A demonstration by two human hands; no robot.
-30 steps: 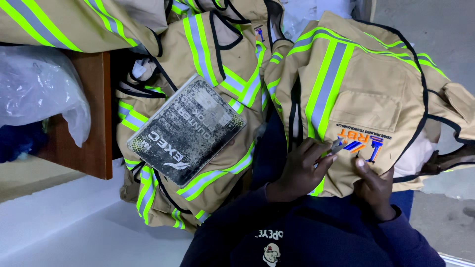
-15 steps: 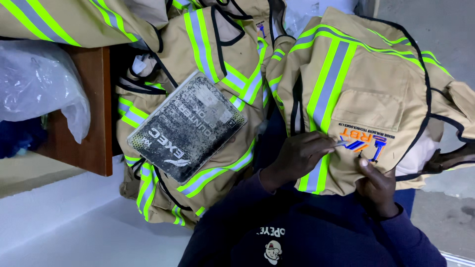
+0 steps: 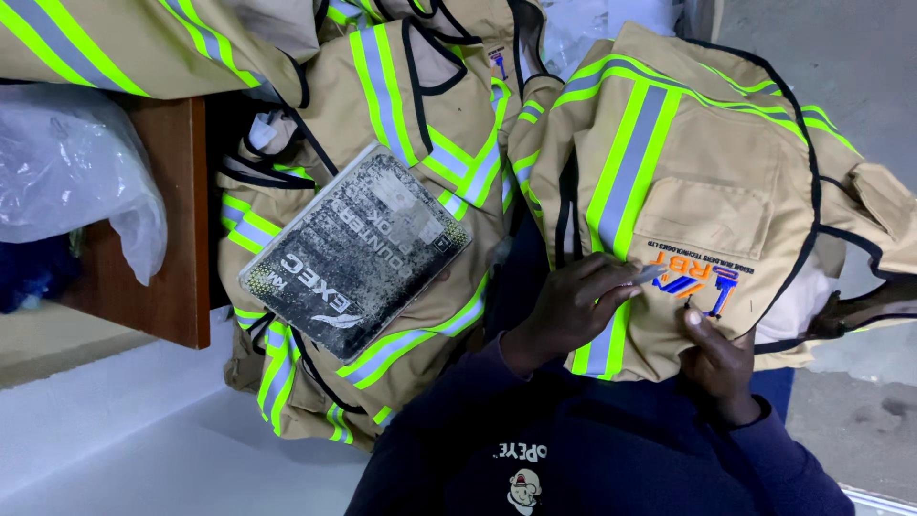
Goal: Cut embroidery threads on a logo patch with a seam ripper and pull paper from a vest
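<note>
Garment in hand: tan jacket (image 3: 697, 191) with yellow-and-grey reflective bands, spread over the person's lap at right, chest pocket up.
Work spot: orange-and-blue stitched emblem (image 3: 702, 277) just below the pocket, at the near edge of the cloth.
Left hand (image 3: 573, 311): fingers closed round a small grey tool (image 3: 651, 274), its tip laid against the emblem's left end. Too small to tell what kind of tool it is.
Right hand (image 3: 716, 358): one fingertip pressed on the cloth just near of the emblem, the other fingers curled. Cannot tell whether they pinch the hem.
Progress, as judged: emblem looks whole and fully stitched. Work on it seems at an early or fine stage, and no cut threads or loose pieces show.
Left to handle: heap of like jackets (image 3: 420, 105) at centre and far left, unsorted. No sign of which have been through the hands.
On the heap: worn dark booklet (image 3: 358, 253), lying flat and tilted, well apart from both hands.
Far left: wooden shelf (image 3: 177, 220) with a clear plastic bag (image 3: 72, 182) on it.
</note>
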